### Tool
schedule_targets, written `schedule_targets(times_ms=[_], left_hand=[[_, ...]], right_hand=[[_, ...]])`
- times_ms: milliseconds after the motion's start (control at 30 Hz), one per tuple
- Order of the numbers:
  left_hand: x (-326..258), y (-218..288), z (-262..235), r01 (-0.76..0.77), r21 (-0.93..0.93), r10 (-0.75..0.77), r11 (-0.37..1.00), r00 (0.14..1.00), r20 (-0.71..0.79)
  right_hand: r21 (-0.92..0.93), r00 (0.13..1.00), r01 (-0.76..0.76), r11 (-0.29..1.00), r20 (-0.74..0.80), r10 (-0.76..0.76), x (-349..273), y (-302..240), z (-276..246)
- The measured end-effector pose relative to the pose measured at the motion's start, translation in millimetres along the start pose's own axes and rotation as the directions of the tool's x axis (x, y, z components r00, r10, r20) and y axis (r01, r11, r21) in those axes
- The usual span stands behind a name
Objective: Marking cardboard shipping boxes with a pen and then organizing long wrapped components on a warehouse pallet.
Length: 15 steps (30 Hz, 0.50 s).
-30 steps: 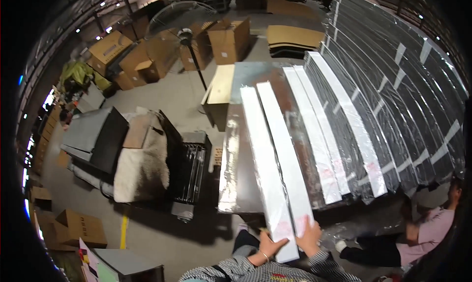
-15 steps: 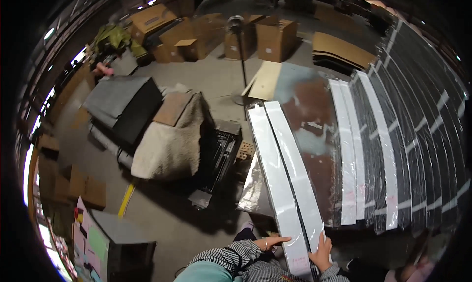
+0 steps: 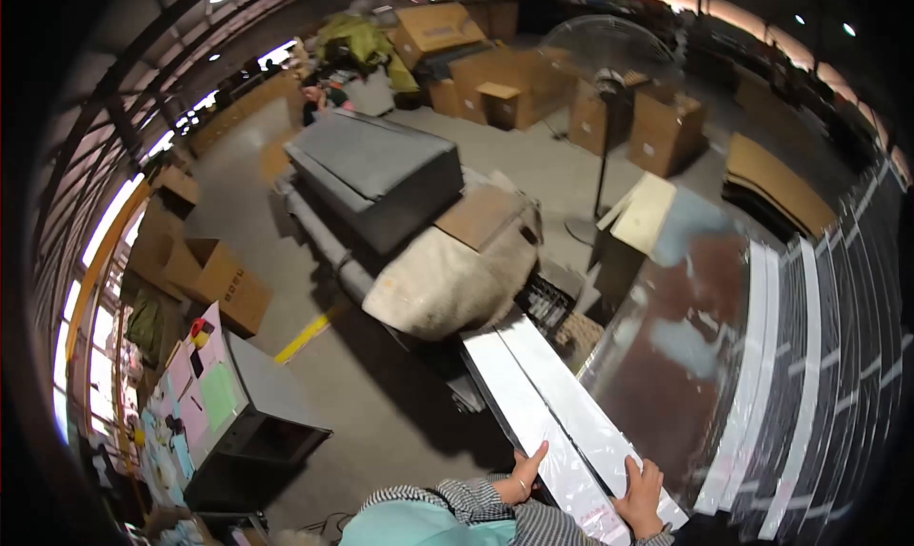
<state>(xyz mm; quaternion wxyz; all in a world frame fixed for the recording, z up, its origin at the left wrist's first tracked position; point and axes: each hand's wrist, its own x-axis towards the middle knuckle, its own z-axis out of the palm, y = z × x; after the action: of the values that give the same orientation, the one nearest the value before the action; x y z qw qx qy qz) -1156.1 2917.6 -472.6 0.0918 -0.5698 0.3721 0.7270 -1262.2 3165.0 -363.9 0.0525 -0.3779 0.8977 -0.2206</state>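
White strips: two long white strips [image 3: 519, 403] in shiny film lie side by side, with a thin dark gap between; they reach forward and leftward from the person, and their far ends are just beside the pale cloth.
Left hand: the left hand [image 3: 522, 477] pinches the outer edge of the left strip, thumb on top; the other fingers are mostly hidden.
Right hand: the right hand [image 3: 643, 498] grips the right strip at its near end, fingers parted and bent.
Worktop: the brown worktop [image 3: 700, 308], with blue-grey patches, is to the right of these strips.
Cloth: the pale cloth [image 3: 443, 284] has a brown board [image 3: 481, 218] on it.
Behind: a standing fan [image 3: 609, 84] is near cardboard boxes [image 3: 666, 132].
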Motion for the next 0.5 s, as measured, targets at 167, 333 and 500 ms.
schedule_targets(times_ms=[167, 333, 500], left_hand=[[47.9, 34.8, -11.1, -0.046, -0.094, 0.046, 0.995, 0.999, 0.002], [117.3, 33.9, -32.0, -0.11, -0.187, 0.107, 0.976, 0.994, -0.026], [92.9, 150.1, -31.1, -0.039, -0.362, 0.079, 0.931, 0.992, 0.098]], right_hand=[[-0.117, 1.0, 0.012, 0.993, -0.005, -0.013, 45.1, -4.6, 27.5], [-0.156, 0.997, 0.009, 0.988, 0.073, 0.003, 80.5, -14.2, 52.7], [-0.043, 0.971, 0.164, 0.985, -0.17, -0.169, 167.0, -13.5, 47.3]])
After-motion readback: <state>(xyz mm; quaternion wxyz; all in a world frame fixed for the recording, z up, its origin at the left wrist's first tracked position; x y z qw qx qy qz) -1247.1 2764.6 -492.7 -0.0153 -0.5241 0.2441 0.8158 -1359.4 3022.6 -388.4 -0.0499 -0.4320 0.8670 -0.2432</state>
